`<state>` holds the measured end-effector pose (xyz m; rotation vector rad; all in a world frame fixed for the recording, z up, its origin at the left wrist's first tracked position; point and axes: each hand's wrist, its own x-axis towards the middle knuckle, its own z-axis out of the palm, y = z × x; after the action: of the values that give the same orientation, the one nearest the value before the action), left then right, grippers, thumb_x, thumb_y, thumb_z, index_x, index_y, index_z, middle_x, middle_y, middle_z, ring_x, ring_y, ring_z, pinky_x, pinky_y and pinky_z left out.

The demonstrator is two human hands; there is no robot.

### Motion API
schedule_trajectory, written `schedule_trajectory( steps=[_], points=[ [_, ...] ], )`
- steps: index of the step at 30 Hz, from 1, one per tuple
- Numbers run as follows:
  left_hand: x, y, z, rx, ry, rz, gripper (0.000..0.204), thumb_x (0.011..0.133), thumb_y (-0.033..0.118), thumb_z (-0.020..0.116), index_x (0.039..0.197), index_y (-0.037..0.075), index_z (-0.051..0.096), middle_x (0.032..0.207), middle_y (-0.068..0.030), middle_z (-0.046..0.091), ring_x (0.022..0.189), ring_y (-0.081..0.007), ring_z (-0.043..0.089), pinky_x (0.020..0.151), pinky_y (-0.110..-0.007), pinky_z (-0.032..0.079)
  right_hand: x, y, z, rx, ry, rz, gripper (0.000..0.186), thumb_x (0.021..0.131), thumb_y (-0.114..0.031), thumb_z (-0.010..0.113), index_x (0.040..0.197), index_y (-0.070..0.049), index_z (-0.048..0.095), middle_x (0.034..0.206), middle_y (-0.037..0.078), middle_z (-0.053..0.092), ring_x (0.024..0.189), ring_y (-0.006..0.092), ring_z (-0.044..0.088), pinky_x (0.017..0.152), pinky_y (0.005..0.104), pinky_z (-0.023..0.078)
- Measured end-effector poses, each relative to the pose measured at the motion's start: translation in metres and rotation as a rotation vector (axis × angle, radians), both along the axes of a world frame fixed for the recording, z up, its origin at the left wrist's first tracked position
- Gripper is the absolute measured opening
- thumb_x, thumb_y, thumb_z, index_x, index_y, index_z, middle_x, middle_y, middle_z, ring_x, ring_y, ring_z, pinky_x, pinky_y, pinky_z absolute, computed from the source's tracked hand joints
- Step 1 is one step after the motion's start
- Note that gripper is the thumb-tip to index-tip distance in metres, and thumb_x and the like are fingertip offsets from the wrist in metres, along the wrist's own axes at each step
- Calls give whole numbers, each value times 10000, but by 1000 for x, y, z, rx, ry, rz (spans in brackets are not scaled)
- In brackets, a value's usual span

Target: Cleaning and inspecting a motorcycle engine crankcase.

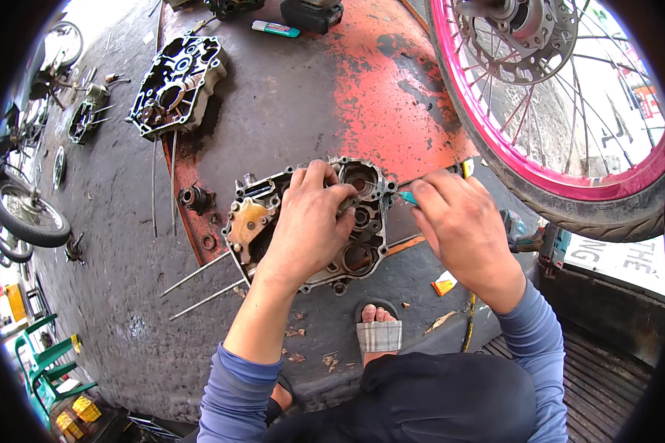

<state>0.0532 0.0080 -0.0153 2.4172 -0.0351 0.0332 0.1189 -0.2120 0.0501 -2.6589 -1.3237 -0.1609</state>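
Observation:
An engine crankcase half (245, 221) lies in front of me, with a tan plate (247, 223) on its left part and two long studs (199, 272) pointing lower left. My left hand (310, 214) is over its middle, fingers curled on something I cannot make out. My right hand (458, 229) pinches a small teal object (408, 197) beside the case's upper right opening. Several small round metal parts (196, 198) lie left of the case.
A second casting (177, 85) and a smaller part (87, 114) lie upper left. A pink-rimmed wheel (471, 111) stands at right. A glue-like tube (275, 28), motorcycles (29, 221) and green chairs (48, 354) surround the worn red-and-dark floor surface (377, 88). My sandalled foot (379, 336) is below the crankcase.

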Motion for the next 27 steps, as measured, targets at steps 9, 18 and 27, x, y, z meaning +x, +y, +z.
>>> schedule_trajectory(
  steps=[9,18,27],
  points=[
    [10,-5,3,43,32,-21,255,838,84,756,1084,22,788,1101,-135,584,1095,-341,555,998,-438,484,-14,9,7,-310,-36,38,118,829,-127,664,909,-60,719,867,63,654,924,239,661,830,390,469],
    [9,-4,-1,15,36,-9,253,830,67,763,1077,18,792,1101,-134,607,1089,-338,564,997,-427,491,-12,20,2,-296,-122,39,121,825,-142,670,906,-73,727,872,62,687,901,223,674,842,390,463],
    [16,-11,0,-37,70,104,166,844,79,778,992,5,774,1051,-121,621,1042,-314,611,954,-413,508,-8,-5,-2,-180,-35,-100,199,874,-129,658,1056,-61,698,980,69,681,960,252,671,889,403,471]
  ],
)
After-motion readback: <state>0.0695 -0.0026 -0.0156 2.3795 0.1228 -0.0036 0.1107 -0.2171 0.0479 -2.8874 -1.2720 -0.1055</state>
